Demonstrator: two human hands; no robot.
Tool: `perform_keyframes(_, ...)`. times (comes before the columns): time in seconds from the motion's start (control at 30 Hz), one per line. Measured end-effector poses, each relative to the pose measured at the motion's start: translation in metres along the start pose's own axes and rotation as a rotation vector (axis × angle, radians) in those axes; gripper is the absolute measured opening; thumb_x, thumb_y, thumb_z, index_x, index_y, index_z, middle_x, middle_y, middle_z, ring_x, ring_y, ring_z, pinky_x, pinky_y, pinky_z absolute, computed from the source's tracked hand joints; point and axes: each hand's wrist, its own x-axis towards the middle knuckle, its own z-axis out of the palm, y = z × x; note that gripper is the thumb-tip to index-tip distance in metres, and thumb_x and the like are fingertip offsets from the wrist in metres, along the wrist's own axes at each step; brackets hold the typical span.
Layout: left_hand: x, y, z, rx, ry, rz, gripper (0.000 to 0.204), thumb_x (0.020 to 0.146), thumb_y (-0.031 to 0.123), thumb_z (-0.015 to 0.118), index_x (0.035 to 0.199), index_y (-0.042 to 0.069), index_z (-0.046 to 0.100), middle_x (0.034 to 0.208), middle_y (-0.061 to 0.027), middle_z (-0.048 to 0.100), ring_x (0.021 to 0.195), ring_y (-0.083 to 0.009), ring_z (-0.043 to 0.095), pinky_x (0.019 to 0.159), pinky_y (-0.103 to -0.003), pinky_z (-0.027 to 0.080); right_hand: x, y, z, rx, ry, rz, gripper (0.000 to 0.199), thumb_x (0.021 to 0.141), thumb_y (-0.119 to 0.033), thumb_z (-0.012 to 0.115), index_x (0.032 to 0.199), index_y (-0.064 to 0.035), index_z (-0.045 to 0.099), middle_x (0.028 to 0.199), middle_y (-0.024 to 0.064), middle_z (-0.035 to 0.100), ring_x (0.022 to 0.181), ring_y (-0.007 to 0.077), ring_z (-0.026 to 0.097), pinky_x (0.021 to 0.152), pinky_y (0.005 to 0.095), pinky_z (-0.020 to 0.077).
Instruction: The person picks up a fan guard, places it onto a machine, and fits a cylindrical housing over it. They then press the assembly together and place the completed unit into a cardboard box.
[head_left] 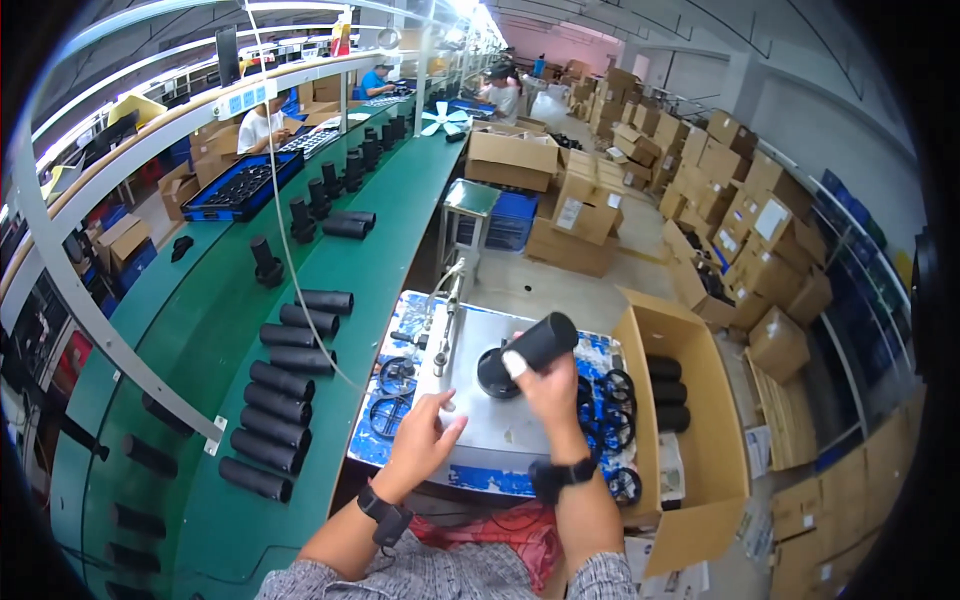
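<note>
My right hand [552,392] is wrapped round a black plastic tube [548,338] that leans to the upper right over a small metal-topped worktable [490,428]. At the tube's lower left end is a round black base piece [496,374]; whether the two are joined I cannot tell. My left hand [424,442] hovers over the table's left side, thumb and fingers apart, holding nothing that I can see. Just beyond it stands a metal clamp-like fixture [440,345]. Black spoked rings [618,392] lie to the right, and others [393,410] to the left.
A row of black tubes [275,400] lies on the green conveyor [385,290] at left, with upright black parts [265,262] farther along. An open carton [715,420] holding tubes stands close at right. A stool [470,197] and stacked cartons [590,200] are beyond; people sit along the line.
</note>
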Motion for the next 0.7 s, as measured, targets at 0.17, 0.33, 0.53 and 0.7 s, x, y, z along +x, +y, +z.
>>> perform_keyframes(0.17,-0.002,-0.032,0.005,0.197,-0.045,0.276,0.039,0.090,0.009,0.077,0.129,0.005,0.069,0.093,-0.0087,0.063,0.073,-0.0228,0.062,0.069,-0.037,0.050,0.013,0.071,-0.018,-0.029,0.111,0.080,0.046,0.089,-0.017,0.087,0.126,-0.0026,0.064,0.117,0.0087,0.075,0.105,0.0205,0.073,0.093,0.0345,0.0573)
perform_keyframes(0.33,-0.001,-0.033,0.003,0.224,-0.078,0.306,0.039,0.089,0.012,0.078,0.127,0.007,0.070,0.089,-0.0075,0.061,0.074,-0.0244,0.062,0.070,-0.039,0.049,0.022,0.057,-0.007,-0.328,0.010,0.143,0.056,0.084,-0.027,0.091,0.126,-0.0027,0.064,0.111,0.0138,0.077,0.103,0.0246,0.075,0.090,0.0380,0.0583)
perform_keyframes(0.53,-0.001,-0.031,0.007,0.251,-0.068,0.345,0.036,0.089,0.013,0.078,0.125,0.009,0.072,0.090,-0.0067,0.062,0.076,-0.0241,0.063,0.074,-0.039,0.049,0.020,0.056,0.003,-0.580,-0.002,0.134,0.070,0.076,-0.034,0.091,0.129,-0.0015,0.061,0.108,0.0219,0.074,0.102,0.0402,0.073,0.091,0.0467,0.0579)
perform_keyframes(0.7,-0.002,-0.031,0.003,0.277,-0.061,0.349,0.034,0.089,0.014,0.078,0.122,0.009,0.073,0.092,-0.0063,0.063,0.077,-0.0240,0.063,0.075,-0.039,0.049,0.024,0.061,-0.008,-0.528,-0.097,0.144,0.070,0.072,-0.032,0.093,0.126,-0.0015,0.061,0.111,0.0210,0.073,0.104,0.0395,0.072,0.092,0.0459,0.0579)
